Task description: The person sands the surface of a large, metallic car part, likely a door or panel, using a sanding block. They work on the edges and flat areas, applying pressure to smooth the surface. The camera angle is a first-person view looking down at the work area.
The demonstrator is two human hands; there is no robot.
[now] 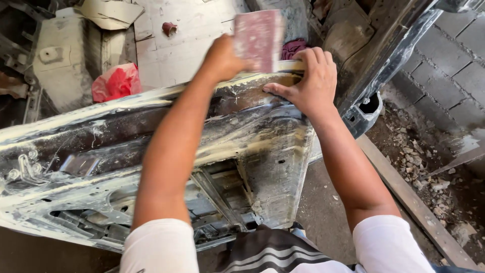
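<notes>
A bare, dusty metal car door shell [151, 151] stands on edge in front of me, its inner side with cut-outs facing me. My left hand [222, 58] grips a reddish sheet of sandpaper [258, 38] held upright over the door's top edge. My right hand [310, 81] rests flat on that top edge just to the right, thumb pressed against the inner face. Both forearms reach over the door from white sleeves.
Beyond the door lie pale dusty panels [187, 45], a red crumpled rag or bag [116, 81] and a dark magenta cloth [293, 48]. A dark car body part [389, 55] leans at the right. Rubble, a wooden plank [409, 202] and a block wall [454, 60] are at the right.
</notes>
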